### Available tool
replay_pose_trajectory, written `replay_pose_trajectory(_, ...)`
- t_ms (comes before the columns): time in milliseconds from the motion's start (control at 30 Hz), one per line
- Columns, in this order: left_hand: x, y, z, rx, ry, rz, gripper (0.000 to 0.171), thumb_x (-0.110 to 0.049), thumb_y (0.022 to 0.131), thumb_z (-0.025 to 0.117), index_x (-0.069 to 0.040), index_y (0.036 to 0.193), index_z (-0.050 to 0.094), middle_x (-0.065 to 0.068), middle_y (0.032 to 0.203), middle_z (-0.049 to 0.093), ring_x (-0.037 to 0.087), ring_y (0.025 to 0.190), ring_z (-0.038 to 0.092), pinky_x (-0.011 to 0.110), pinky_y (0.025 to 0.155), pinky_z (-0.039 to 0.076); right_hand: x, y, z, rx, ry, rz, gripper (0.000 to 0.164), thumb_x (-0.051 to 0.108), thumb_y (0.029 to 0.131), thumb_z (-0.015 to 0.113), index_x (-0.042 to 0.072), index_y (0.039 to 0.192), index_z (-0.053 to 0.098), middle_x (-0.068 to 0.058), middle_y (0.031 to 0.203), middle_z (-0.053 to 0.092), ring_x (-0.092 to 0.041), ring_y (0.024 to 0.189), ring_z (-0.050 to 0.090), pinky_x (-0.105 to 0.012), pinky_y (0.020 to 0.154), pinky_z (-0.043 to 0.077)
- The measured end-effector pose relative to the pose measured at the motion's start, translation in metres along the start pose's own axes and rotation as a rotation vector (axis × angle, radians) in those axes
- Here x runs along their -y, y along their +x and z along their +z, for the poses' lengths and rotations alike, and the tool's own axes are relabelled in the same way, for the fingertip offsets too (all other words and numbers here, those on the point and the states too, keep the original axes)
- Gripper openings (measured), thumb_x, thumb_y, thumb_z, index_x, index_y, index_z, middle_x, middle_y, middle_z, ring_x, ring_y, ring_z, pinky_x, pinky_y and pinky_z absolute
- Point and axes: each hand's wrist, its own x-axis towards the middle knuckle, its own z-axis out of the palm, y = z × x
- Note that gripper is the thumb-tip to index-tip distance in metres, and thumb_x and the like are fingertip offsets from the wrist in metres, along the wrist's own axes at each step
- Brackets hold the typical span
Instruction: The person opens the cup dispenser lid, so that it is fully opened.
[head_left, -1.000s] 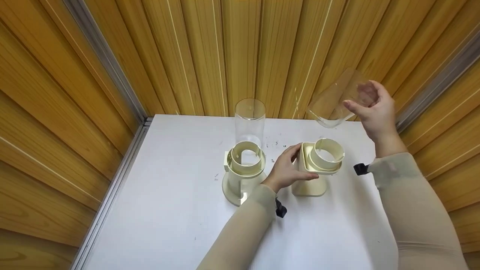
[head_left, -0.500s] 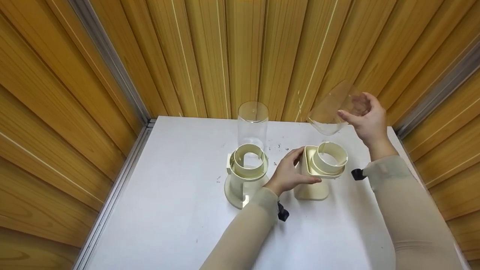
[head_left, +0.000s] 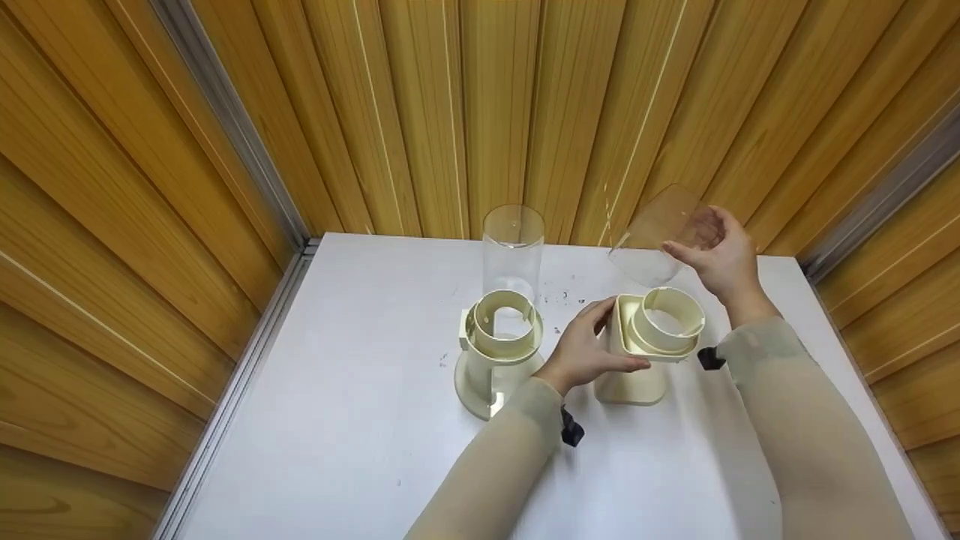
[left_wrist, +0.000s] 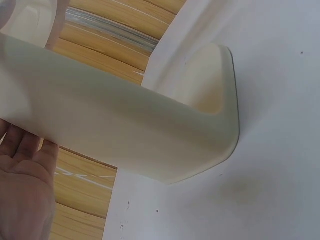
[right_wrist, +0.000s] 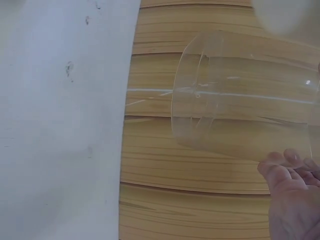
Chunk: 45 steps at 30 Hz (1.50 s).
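Observation:
My left hand (head_left: 585, 352) grips the upper part of a cream plastic stand (head_left: 626, 386), thumb along its near side and fingers around the left side. The stand's flat foot (left_wrist: 225, 115) rests on the table, and an open ring (head_left: 669, 319) tops it. My right hand (head_left: 720, 255) holds a clear container (head_left: 652, 236) by its upper right side, between thumb and fingers. That container hangs tilted in the air behind and above the ring, apart from it. Its rounded lower end shows in the right wrist view.
A second cream stand (head_left: 476, 367) with a round base and ring top stands left of my left hand, partly hidden by the sleeve. Behind it is a clear upright cylinder (head_left: 512, 259). Wood-patterned walls (head_left: 420, 112) border the white table (head_left: 337, 375).
My right hand has come down and a little left with the clear container, closer to the ring. My left hand keeps its grip on the stand; the head view has shifted slightly.

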Motion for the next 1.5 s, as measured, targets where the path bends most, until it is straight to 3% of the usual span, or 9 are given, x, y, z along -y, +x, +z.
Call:
replay_pose_trajectory(233,-0.001,0.001,0.003,0.006,0.005,-0.001,0.110,-0.023,0.071,0.111,-0.016,0.166,0.055,-0.009,0.156,0.065,0.000,0.149,0.056,0.022,0.135,0.041,-0.020,-0.001,0.008,0.013,-0.010,0.020,0.108,0.035,0.092,0.097,0.004,0.174,0.034,-0.019,0.173,0.049,-0.038,0.163,0.049,-0.043,0.135,0.049)
replay_pose_trajectory(400,0.000,0.000,0.004,0.013,0.001,-0.005,0.111,-0.022,0.071,0.110,-0.016,0.166,0.055,-0.008,0.157,0.065,0.001,0.150,0.056,0.022,0.135,0.042,-0.032,-0.006,0.014,0.030,-0.017,0.042,0.109,0.037,0.091,0.098,0.003,0.173,0.035,-0.019,0.173,0.049,-0.038,0.165,0.047,-0.046,0.139,0.042)
replay_pose_trajectory(533,0.000,0.000,0.005,0.008,-0.001,-0.005,0.110,-0.021,0.071,0.110,-0.016,0.166,0.056,-0.008,0.157,0.065,0.001,0.150,0.056,0.022,0.134,0.042,-0.037,-0.008,0.019,0.031,-0.029,0.038,0.107,0.041,0.090,0.098,0.004,0.172,0.039,-0.018,0.173,0.052,-0.035,0.164,0.049,-0.035,0.136,0.047)
replay_pose_trajectory(733,-0.002,0.001,0.005,0.017,0.005,-0.014,0.110,-0.022,0.072,0.110,-0.015,0.167,0.054,-0.007,0.160,0.063,0.002,0.152,0.055,0.021,0.134,0.041,-0.045,-0.010,0.026,0.035,-0.081,0.025,0.089,0.046,0.089,0.098,0.007,0.156,0.056,-0.012,0.155,0.064,-0.023,0.139,0.062,-0.010,0.108,0.054)
replay_pose_trajectory(867,-0.001,0.000,0.005,0.016,0.006,-0.023,0.111,-0.023,0.072,0.110,-0.015,0.168,0.053,-0.008,0.161,0.062,0.002,0.153,0.053,0.021,0.134,0.041,-0.052,-0.013,0.032,0.079,-0.100,0.016,0.089,0.046,0.089,0.098,0.006,0.156,0.055,-0.015,0.158,0.063,-0.028,0.150,0.059,-0.035,0.131,0.052)
replay_pose_trajectory(967,0.000,-0.001,0.005,0.013,-0.002,-0.020,0.111,-0.022,0.072,0.110,-0.015,0.168,0.053,-0.008,0.161,0.063,0.002,0.153,0.053,0.021,0.134,0.041,-0.052,-0.017,0.040,0.092,-0.104,0.007,0.088,0.044,0.090,0.098,0.005,0.154,0.053,-0.017,0.159,0.061,-0.033,0.151,0.057,-0.048,0.133,0.050)
replay_pose_trajectory(1133,0.001,-0.001,0.004,0.000,-0.002,-0.023,0.112,-0.022,0.072,0.110,-0.014,0.168,0.053,-0.007,0.162,0.062,0.004,0.154,0.053,0.021,0.134,0.042,-0.039,-0.030,0.047,0.103,-0.087,0.024,0.092,0.040,0.091,0.097,0.003,0.160,0.048,-0.020,0.167,0.055,-0.032,0.149,0.053,-0.035,0.124,0.050)
replay_pose_trajectory(1300,0.001,-0.002,0.004,0.001,-0.006,-0.032,0.111,-0.022,0.072,0.110,-0.016,0.168,0.054,-0.008,0.163,0.061,0.005,0.154,0.053,0.022,0.134,0.042,-0.020,-0.048,0.049,0.166,0.089,0.127,0.105,0.017,0.094,0.093,-0.001,0.174,0.028,-0.023,0.181,0.039,-0.039,0.171,0.035,-0.056,0.142,0.036)
replay_pose_trajectory(1500,0.002,-0.001,0.001,-0.012,-0.009,-0.025,0.111,-0.021,0.071,0.110,-0.018,0.167,0.055,-0.010,0.162,0.062,0.004,0.153,0.054,0.022,0.134,0.042,-0.019,-0.053,0.051,0.157,0.028,0.072,0.104,0.019,0.095,0.091,-0.004,0.173,0.026,-0.027,0.178,0.042,-0.043,0.171,0.035,-0.063,0.142,0.030)
